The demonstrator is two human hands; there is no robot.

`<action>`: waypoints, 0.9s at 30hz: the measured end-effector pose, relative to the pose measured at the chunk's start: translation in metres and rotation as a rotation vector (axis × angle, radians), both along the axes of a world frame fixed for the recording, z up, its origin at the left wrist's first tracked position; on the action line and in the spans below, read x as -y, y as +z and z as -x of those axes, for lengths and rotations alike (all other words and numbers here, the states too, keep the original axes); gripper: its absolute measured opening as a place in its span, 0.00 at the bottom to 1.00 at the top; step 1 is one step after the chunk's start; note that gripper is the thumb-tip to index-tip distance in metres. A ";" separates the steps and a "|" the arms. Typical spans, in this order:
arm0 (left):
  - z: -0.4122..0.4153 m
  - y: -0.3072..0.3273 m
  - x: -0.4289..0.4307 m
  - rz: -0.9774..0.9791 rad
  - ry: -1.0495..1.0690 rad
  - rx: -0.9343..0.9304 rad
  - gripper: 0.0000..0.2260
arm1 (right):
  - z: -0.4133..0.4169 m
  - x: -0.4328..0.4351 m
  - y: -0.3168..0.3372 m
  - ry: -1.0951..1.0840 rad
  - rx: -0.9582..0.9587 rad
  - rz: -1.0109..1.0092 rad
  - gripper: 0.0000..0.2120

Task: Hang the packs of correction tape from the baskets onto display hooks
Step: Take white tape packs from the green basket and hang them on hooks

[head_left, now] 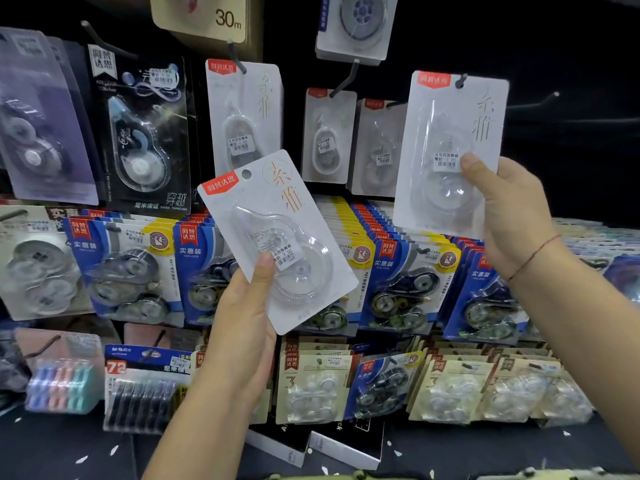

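Observation:
My left hand [247, 320] grips a white pack of correction tape [277, 237] by its lower edge, tilted left, thumb on its clear blister. Its hang hole is free of any hook. My right hand [509, 216] holds a second white pack [446, 133] upright by its right edge, thumb near the price sticker. That pack's hole sits at a dark display hook [462, 79]; whether the hook passes through is unclear. Matching white packs hang on hooks behind, one [242, 109] at centre and two [327, 133] to its right.
Black and lilac tape packs [142, 133] hang at the upper left. Rows of blue packs [128, 268] fill the middle hooks, beige packs [315, 386] the lower ones. A bare hook [550, 97] juts out at the far right. No basket is in view.

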State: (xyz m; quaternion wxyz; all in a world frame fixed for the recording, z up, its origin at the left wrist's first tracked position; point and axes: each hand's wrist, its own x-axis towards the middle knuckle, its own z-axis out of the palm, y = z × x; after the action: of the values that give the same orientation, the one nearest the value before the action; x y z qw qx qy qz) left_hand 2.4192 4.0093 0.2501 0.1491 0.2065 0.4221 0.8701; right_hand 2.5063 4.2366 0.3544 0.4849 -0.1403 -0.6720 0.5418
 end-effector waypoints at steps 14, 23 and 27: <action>0.010 -0.008 -0.006 -0.012 -0.049 0.037 0.17 | 0.136 -0.083 -0.016 -0.073 0.208 -0.059 0.22; 0.009 -0.011 -0.010 0.093 -0.067 0.048 0.20 | 0.176 -0.101 -0.010 -0.186 0.420 0.040 0.36; 0.003 -0.009 -0.011 0.089 -0.067 0.078 0.19 | 0.130 -0.064 -0.008 -0.435 0.427 -0.360 0.39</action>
State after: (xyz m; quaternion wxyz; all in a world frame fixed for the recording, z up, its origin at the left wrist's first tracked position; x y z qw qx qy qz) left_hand 2.4161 4.0207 0.2413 0.2036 0.1796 0.4469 0.8524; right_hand 2.3767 4.3007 0.3461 0.4546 -0.3025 -0.7974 0.2570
